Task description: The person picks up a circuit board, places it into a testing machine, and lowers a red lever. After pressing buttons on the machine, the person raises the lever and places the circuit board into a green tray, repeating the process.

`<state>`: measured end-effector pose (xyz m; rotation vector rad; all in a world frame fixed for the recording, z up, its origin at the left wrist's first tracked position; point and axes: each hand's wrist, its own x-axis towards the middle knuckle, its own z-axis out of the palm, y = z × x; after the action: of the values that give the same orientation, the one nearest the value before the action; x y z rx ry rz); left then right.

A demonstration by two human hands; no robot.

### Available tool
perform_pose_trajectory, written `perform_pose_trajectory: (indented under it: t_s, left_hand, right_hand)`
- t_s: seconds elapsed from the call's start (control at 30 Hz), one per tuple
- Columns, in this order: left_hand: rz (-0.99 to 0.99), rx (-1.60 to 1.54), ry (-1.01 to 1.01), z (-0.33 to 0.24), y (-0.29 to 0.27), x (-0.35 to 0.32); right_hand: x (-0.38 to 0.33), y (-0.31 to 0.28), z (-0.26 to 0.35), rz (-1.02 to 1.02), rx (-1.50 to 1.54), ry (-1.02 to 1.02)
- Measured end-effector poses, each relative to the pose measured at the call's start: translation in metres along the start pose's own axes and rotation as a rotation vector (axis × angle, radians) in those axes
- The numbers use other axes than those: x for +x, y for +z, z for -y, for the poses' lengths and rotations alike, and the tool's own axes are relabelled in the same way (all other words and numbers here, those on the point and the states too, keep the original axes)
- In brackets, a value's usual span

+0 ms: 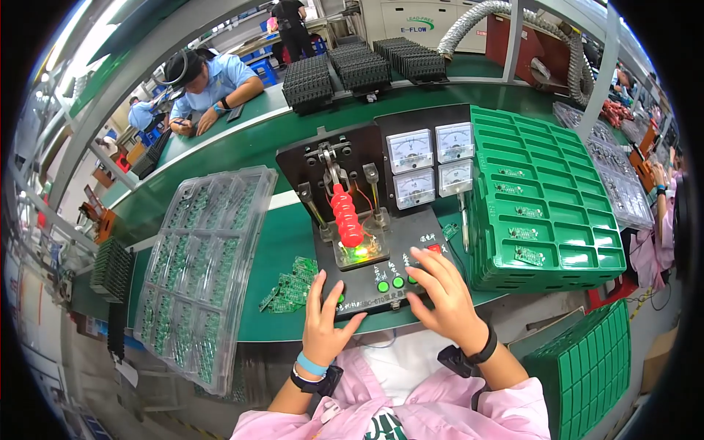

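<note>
A black test fixture (pixel 411 227) stands on the bench in front of me, with a red ribbed toggle-clamp handle (pixel 346 216) pointing down over a lit clear plate (pixel 362 253). My left hand (pixel 324 323) is at the fixture's front left corner, fingers apart, by a green button partly hidden by a finger. My right hand (pixel 449 299) spreads over the front right corner, near green buttons (pixel 398 282) and a red switch (pixel 434 249). Neither hand holds anything. Left of the fixture lies a small pile of green circuit boards (pixel 293 286).
A clear compartment tray (pixel 249 253) full of circuit boards stands left. Stacked green trays (pixel 546 275) rise right, some slots holding boards. Four-dial meters (pixel 411 150) back the fixture. Black racks (pixel 359 67) line the far shelf. Another person (pixel 216 81) works opposite; a green crate (pixel 587 367) sits lower right.
</note>
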<state>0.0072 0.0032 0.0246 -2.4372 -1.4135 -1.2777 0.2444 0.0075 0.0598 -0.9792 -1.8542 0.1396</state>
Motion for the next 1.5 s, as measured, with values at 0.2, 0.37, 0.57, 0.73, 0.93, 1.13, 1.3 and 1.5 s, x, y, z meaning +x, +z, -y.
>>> perform_pose_trajectory:
  t_s: [0.2, 0.37, 0.57, 0.73, 0.93, 1.13, 1.3, 1.5]
  left_hand:
    - [-0.169, -0.078, -0.088, 0.000, 0.014, -0.016]
    - [-0.143, -0.283, -0.373, 0.001, 0.025, -0.032]
    - [-0.176, -0.097, -0.124, 0.005, 0.017, -0.029]
    - [-0.167, -0.023, -0.086, 0.009, 0.009, -0.020]
    - [-0.147, -0.040, -0.120, 0.007, 0.009, -0.024]
    - [-0.134, -0.023, -0.105, 0.006, 0.001, -0.024]
    - [-0.156, -0.037, -0.183, 0.000, -0.004, -0.029]
    - [0.003, -0.071, -0.280, 0.039, -0.065, -0.036]
  right_hand:
    - [-0.031, 0.015, -0.007, 0.213, -0.213, -0.106]
    - [-0.035, 0.023, -0.015, 0.148, -0.351, -0.176]
    - [-0.030, 0.028, -0.011, 0.123, -0.275, -0.162]
    - [0.040, 0.026, -0.001, 0.446, -0.099, -0.059]
    - [0.070, 0.052, 0.009, 0.348, -0.113, -0.282]
    - [0.107, 0.037, 0.021, 0.057, -0.126, -0.839]
    - [0.204, 0.027, 0.025, -0.085, -0.155, -0.713]
    - [0.139, 0.018, 0.010, -0.245, 0.178, -0.055]
